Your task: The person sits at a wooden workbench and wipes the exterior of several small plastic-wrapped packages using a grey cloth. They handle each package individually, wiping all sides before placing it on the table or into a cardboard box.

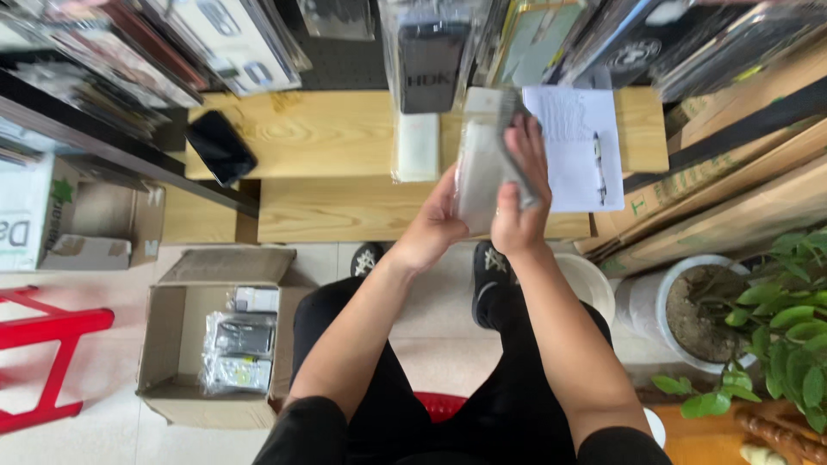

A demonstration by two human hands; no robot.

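Observation:
Both my hands hold a stack of clear plastic packets (pixel 481 164) above the low wooden bench (pixel 336 138). My left hand (pixel 435 224) supports the stack from below and from the left. My right hand (pixel 519 194) grips the right side, its fingers curled over the top packet, which is tilted up. Behind the hands a white sheet of paper (pixel 575 146) with a pen (pixel 598 168) lies on the bench. A white flat packet (pixel 419 146) lies on the bench left of the stack.
A black phone (pixel 221 146) lies at the bench's left end. An open cardboard box (pixel 215 344) with wrapped packets stands on the floor at my left. A potted plant (pixel 732 319) is at my right, a red stool (pixel 43 353) far left. Packaged goods hang above.

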